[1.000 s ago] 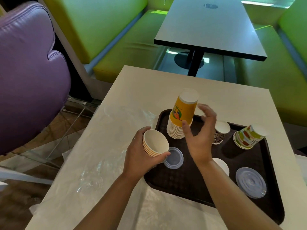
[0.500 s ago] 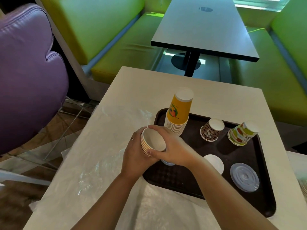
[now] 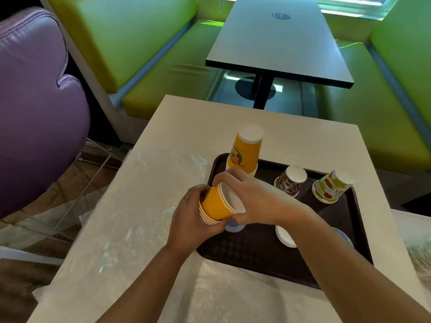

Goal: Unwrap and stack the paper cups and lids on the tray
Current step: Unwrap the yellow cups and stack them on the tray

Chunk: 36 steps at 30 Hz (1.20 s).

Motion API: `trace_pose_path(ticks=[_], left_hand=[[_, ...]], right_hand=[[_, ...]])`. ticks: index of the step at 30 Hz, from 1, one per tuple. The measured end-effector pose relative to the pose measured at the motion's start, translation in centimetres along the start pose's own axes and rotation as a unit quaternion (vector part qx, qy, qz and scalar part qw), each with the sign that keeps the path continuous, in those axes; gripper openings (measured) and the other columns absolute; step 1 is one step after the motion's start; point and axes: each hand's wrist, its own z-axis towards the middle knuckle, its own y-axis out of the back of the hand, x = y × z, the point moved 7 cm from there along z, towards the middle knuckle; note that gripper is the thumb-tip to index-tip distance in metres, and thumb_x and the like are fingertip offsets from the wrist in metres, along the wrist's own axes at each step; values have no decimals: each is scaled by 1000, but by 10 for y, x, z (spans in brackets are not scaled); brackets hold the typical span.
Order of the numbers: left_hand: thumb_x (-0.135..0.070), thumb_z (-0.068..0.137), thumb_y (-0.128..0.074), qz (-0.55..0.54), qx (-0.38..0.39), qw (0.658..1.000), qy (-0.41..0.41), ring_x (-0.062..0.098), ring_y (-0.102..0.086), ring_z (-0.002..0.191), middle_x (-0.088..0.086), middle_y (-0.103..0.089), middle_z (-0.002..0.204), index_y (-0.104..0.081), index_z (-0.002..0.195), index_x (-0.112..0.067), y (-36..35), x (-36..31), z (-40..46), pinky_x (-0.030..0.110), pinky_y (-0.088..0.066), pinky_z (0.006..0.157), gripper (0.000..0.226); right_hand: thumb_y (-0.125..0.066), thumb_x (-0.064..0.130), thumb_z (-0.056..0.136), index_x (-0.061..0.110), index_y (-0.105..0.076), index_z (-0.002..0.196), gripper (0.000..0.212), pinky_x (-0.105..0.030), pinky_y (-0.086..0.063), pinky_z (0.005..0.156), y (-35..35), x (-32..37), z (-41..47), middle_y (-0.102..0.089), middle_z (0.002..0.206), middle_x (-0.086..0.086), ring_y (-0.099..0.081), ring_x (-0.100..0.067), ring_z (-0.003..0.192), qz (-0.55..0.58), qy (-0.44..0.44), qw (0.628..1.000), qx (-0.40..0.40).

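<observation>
A dark brown tray (image 3: 256, 255) lies on the white table. My left hand (image 3: 186, 220) grips a short nested stack of orange paper cups (image 3: 205, 216) over the tray's left edge. My right hand (image 3: 254, 197) pinches the rim of the top orange cup (image 3: 218, 205), which is partly drawn out of that stack. A tall upside-down stack of orange cups (image 3: 246, 148) stands at the tray's back left. On the tray are also a brown patterned cup (image 3: 290, 180), a green-and-red cup (image 3: 331, 186), a bluish lid (image 3: 233, 227) under my hands, a white lid (image 3: 284, 237) and a clear lid (image 3: 342, 235), partly hidden by my right forearm.
Clear plastic wrap (image 3: 130, 206) is spread over the table's left and front parts. A purple chair (image 3: 35, 108) stands to the left. Beyond the table are green benches (image 3: 149, 54) and a dark table (image 3: 279, 43). More lids show at the right edge (image 3: 419, 255).
My right hand came from near the tall stack to the held stack, took the top cup by its rim and has pulled it partly out to the right.
</observation>
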Motion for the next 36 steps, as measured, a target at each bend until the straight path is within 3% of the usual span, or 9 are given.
trace_pose_path(ticks=[5, 8, 10, 12, 15, 19, 26, 30, 36], left_hand=[[-62, 56, -70, 1, 0, 1000, -2, 7, -58, 98, -5, -61, 111, -51, 119, -20, -2, 3, 1, 13, -46, 76, 78], [-59, 54, -71, 0, -9, 1000, 4, 7, -58, 96, -7, -61, 109, -51, 118, -21, 0, 4, 1, 9, -43, 76, 77], [-55, 54, -77, 5, -21, 1000, 12, 6, -55, 98, -7, -60, 112, -51, 121, -19, 2, 5, 3, 9, -39, 78, 81], [-44, 54, -87, 4, -32, 999, 29, 4, -49, 101, -11, -54, 114, -48, 125, -21, 6, 8, 3, 8, -36, 81, 84], [-42, 55, -87, 7, -32, 999, 38, 1, -43, 108, -16, -46, 121, -41, 131, -25, 7, 12, 3, 1, -30, 80, 90], [-43, 55, -87, 6, -22, 999, 47, 1, -41, 110, -11, -47, 131, -39, 133, -27, 5, 12, 4, -1, -29, 79, 93], [-40, 55, -88, -3, -22, 999, 48, 3, -43, 111, -9, -49, 133, -41, 132, -27, 7, 12, 5, 4, -34, 82, 91], [-40, 55, -88, -8, -25, 999, 43, 4, -44, 112, -10, -49, 131, -41, 132, -27, 8, 12, 5, 4, -33, 83, 91], [-39, 55, -88, -16, -31, 999, 38, 1, -44, 111, -19, -45, 124, -39, 128, -34, 9, 12, 4, 2, -33, 85, 88]], right_hand=[[-50, -3, 87, 9, -18, 147, 69, -39, -38, 100, 8, 15, 2, -21, 146, -14, -34, -31, 129, -223, 22, 975, 7], [-59, -1, 80, 9, -19, 146, 77, -41, -38, 101, 20, 10, 1, -17, 148, -15, -33, -31, 128, -320, 34, 947, -20], [-72, 3, 67, 9, -35, 139, 81, -42, -42, 96, 36, 3, 2, -32, 140, -15, -43, -31, 117, -330, 53, 940, -64], [-80, 8, 53, 10, -48, 129, 83, -41, -46, 88, 54, -8, 3, -45, 126, -14, -51, -30, 105, -290, 53, 949, -111], [-85, 20, 56, 13, -46, 131, 84, -28, -42, 85, 83, -20, 7, -41, 130, -11, -51, -26, 107, -124, 42, 973, -188], [-83, 28, 66, 17, -39, 135, 83, -7, -30, 75, 103, -44, 13, -43, 134, -3, -43, -11, 106, 69, -41, 946, -315], [-79, 32, 73, 19, -32, 139, 82, -37, -46, 91, 61, -101, 28, -47, 135, -4, -49, -21, 117, 267, -192, 880, -343], [-81, 28, 70, 21, -31, 138, 85, -36, -46, 91, 28, -115, 30, -47, 134, -1, -47, -15, 112, 323, -225, 865, -310], [-84, 25, 66, 14, -36, 133, 84, -42, -46, 96, -5, -128, 32, -53, 129, -6, -51, -24, 117, 317, -253, 865, -295]])
